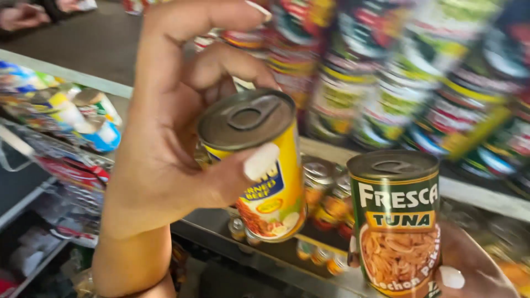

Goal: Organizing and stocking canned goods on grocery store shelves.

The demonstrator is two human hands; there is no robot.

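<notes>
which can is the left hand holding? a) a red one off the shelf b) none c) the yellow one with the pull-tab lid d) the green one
c: the left hand wraps the yellow can, thumb across its label, while the green can sits in the right hand.

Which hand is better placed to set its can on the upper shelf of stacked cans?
Probably the left hand: its yellow can is raised beside the stacked cans, while the right hand holds the green can lower.

The ring-pull can (259, 165) sits in the left hand (165, 143), left of the second can (396, 221) in the right hand (469, 270); stacked cans (397, 72) stand behind on the shelf (475, 193).
</notes>
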